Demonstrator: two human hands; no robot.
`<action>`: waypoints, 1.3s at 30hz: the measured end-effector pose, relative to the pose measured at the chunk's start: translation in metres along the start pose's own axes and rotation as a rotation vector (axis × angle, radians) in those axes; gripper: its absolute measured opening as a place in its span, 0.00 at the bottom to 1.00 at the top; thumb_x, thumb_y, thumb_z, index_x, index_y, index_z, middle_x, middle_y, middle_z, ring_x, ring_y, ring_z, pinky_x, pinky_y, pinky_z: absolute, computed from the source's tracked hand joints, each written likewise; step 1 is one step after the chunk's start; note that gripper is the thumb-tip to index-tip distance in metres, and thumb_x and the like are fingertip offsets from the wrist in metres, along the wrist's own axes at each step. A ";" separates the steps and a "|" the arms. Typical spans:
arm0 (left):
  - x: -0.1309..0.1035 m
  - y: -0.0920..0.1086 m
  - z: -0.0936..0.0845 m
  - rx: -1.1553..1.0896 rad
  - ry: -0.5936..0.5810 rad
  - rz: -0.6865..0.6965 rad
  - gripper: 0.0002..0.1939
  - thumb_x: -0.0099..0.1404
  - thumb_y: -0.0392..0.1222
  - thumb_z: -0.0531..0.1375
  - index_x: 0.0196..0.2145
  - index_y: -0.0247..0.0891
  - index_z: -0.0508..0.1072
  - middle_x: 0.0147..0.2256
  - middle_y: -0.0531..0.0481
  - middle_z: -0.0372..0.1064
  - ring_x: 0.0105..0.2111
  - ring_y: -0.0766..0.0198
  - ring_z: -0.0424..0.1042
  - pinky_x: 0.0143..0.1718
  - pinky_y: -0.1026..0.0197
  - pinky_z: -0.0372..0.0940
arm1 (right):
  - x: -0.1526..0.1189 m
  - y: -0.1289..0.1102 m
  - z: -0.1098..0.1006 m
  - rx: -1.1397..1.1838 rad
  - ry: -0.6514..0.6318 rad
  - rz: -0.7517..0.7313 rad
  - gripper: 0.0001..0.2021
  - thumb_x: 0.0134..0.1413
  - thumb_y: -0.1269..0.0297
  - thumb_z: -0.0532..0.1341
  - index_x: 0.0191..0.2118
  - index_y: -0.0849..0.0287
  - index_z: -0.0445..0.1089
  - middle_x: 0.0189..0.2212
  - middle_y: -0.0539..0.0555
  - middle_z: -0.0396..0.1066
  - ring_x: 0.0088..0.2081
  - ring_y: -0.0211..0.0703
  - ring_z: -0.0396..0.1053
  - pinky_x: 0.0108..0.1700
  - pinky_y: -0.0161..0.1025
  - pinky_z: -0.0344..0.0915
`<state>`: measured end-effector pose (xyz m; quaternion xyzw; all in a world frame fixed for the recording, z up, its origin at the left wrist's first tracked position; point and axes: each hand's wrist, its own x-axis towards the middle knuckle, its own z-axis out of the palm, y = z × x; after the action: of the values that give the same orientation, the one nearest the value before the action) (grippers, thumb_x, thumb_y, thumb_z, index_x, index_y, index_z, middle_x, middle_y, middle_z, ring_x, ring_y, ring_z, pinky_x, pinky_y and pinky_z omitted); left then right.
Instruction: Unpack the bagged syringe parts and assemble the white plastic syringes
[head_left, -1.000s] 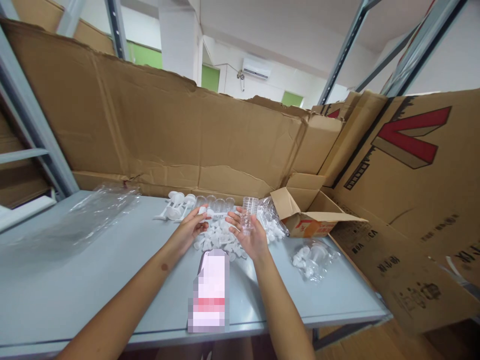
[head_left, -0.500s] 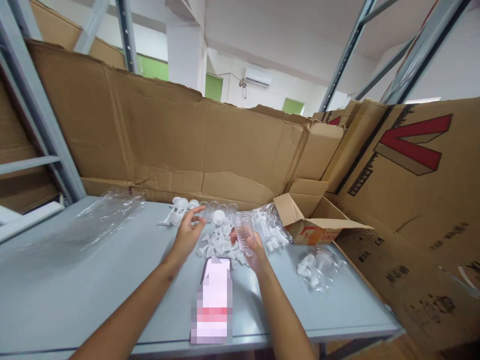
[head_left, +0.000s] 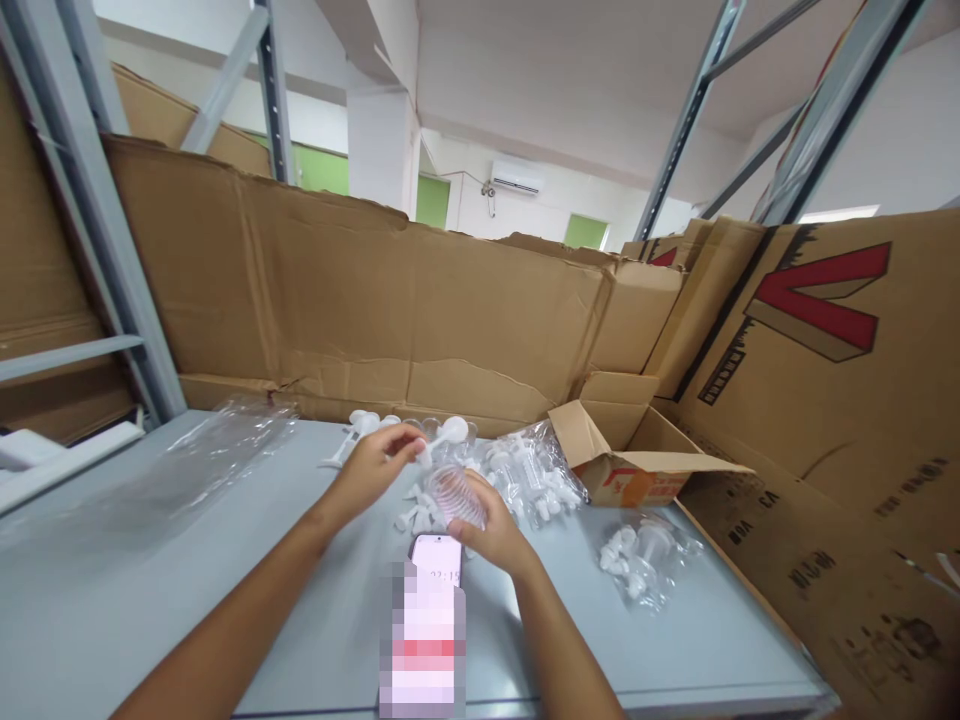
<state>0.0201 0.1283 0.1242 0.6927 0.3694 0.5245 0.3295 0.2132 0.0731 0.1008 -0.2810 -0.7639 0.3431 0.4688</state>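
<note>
My left hand (head_left: 375, 462) is closed, its fingertips pinching a white plastic plunger (head_left: 452, 430) with a round flat end and a thin stem. In my right hand (head_left: 495, 530) is a clear ribbed plastic cylinder (head_left: 452, 495), tilted, with the fingers wrapped round its right side. The plunger is just above the cylinder's upper end; whether they touch I cannot tell. Beneath both hands lies a heap of small white plastic pieces (head_left: 420, 515), partly hidden. More white plungers (head_left: 364, 422) lie behind my left hand.
A phone (head_left: 435, 630) lies in front of the heap. To the right are a clear bag of parts (head_left: 532, 475), an open cardboard box (head_left: 637, 475) and a smaller filled bag (head_left: 645, 560). A flat clear bag (head_left: 217, 450) lies left. Cardboard walls (head_left: 337, 300) enclose the table.
My left hand has moved right and taken hold of a white plunger. My right hand has shifted slightly left and down, tilting the clear cylinder more. The camera view has tipped up a little.
</note>
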 end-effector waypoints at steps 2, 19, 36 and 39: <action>0.013 -0.006 -0.015 0.108 0.071 0.001 0.08 0.53 0.45 0.60 0.31 0.41 0.74 0.26 0.50 0.69 0.25 0.62 0.64 0.28 0.64 0.56 | -0.001 0.003 -0.002 0.024 0.060 0.031 0.23 0.47 0.50 0.58 0.48 0.55 0.65 0.43 0.56 0.65 0.47 0.49 0.62 0.52 0.45 0.55; 0.030 -0.099 -0.062 0.922 0.080 0.045 0.15 0.60 0.46 0.48 0.34 0.42 0.72 0.38 0.49 0.72 0.39 0.57 0.67 0.40 0.60 0.57 | -0.003 0.011 -0.001 0.005 0.061 0.142 0.21 0.47 0.54 0.61 0.47 0.58 0.65 0.41 0.55 0.68 0.45 0.47 0.65 0.49 0.43 0.58; 0.014 -0.068 -0.029 0.961 0.061 0.160 0.13 0.61 0.45 0.50 0.40 0.41 0.69 0.42 0.47 0.69 0.44 0.56 0.65 0.45 0.54 0.56 | 0.006 0.035 0.004 0.305 0.434 0.363 0.25 0.42 0.55 0.63 0.48 0.55 0.61 0.26 0.48 0.64 0.23 0.33 0.61 0.26 0.33 0.60; -0.003 -0.043 0.000 0.767 -0.023 0.298 0.15 0.61 0.47 0.51 0.42 0.40 0.68 0.41 0.47 0.69 0.43 0.57 0.66 0.45 0.55 0.58 | 0.007 0.032 0.005 0.497 0.445 0.387 0.26 0.47 0.53 0.58 0.52 0.54 0.58 0.29 0.49 0.66 0.24 0.34 0.63 0.29 0.34 0.61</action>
<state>0.0120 0.1475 0.0863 0.8170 0.4300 0.3831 -0.0281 0.2089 0.0962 0.0776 -0.3656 -0.4696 0.5307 0.6036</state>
